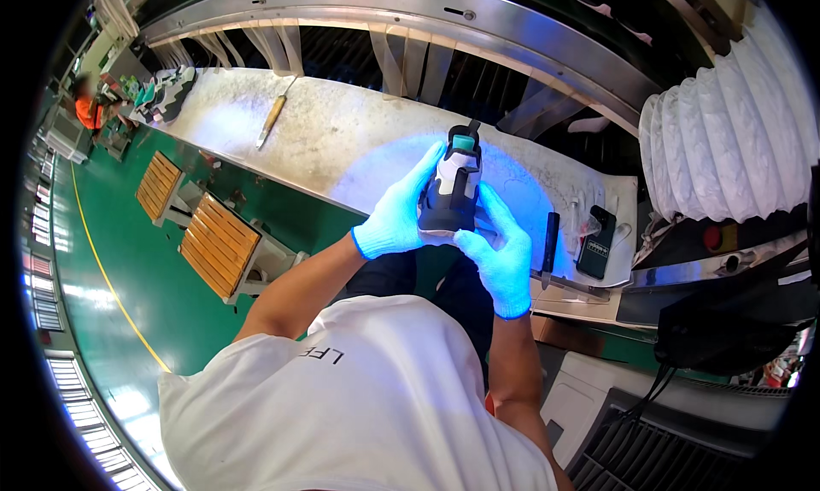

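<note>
A black and white shoe (453, 186) with a teal patch near its collar is held up in front of me, over the near edge of the pale worktable (346, 124). My left hand (400, 202), in a white glove with a blue cuff, grips its left side. On the other side my right hand (498, 256), gloved the same way, holds the lower right, its thumb by the shoe's lower end. Blue light falls on both gloves and on the tabletop around the shoe. The fingers behind the shoe are hidden.
A wooden-handled tool (272, 120) lies left on the table; several shoes (168, 94) stand at its far left end. To the right are a phone (597, 244), a black bar (551, 242) and a white ribbed duct (726, 132). Slatted stools (219, 245) stand left; a person (88, 111) is farther off.
</note>
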`<state>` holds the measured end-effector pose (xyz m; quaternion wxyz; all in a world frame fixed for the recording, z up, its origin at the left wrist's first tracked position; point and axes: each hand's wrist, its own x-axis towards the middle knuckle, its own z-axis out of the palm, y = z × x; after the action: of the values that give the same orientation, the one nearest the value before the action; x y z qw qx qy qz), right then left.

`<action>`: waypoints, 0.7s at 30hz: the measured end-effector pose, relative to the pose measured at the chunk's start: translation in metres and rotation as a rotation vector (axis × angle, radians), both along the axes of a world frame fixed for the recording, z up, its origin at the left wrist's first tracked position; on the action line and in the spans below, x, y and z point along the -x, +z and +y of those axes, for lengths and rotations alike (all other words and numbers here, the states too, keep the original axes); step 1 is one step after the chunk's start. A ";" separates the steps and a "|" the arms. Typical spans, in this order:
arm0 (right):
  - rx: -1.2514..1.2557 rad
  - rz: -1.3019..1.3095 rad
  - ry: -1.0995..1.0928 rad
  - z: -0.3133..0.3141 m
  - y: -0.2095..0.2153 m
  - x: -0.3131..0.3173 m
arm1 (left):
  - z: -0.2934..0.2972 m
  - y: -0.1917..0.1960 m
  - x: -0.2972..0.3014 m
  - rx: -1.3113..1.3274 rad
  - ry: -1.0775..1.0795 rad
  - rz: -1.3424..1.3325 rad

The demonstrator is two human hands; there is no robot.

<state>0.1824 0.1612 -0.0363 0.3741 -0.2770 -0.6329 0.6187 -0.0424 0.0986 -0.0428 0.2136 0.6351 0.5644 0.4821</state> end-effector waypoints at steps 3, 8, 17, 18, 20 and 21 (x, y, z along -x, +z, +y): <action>0.065 0.027 0.026 -0.001 0.009 -0.004 | -0.004 0.001 -0.004 0.043 -0.025 -0.068; 0.100 0.007 0.008 0.001 0.005 -0.004 | -0.002 0.001 -0.005 0.021 -0.015 -0.047; 0.091 -0.022 -0.036 0.001 0.006 0.001 | -0.003 0.001 -0.003 0.035 -0.016 -0.059; 0.089 -0.022 -0.037 0.001 0.006 0.001 | -0.003 0.001 -0.003 0.036 -0.017 -0.061; 0.085 -0.030 -0.040 0.000 0.007 0.002 | -0.003 -0.001 -0.003 0.036 -0.016 -0.066; 0.083 -0.034 -0.041 0.000 0.007 0.003 | -0.002 -0.004 -0.002 0.033 -0.017 -0.066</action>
<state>0.1795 0.1610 -0.0291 0.3640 -0.3160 -0.6069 0.6319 -0.0404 0.0964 -0.0464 0.2467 0.6198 0.5596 0.4917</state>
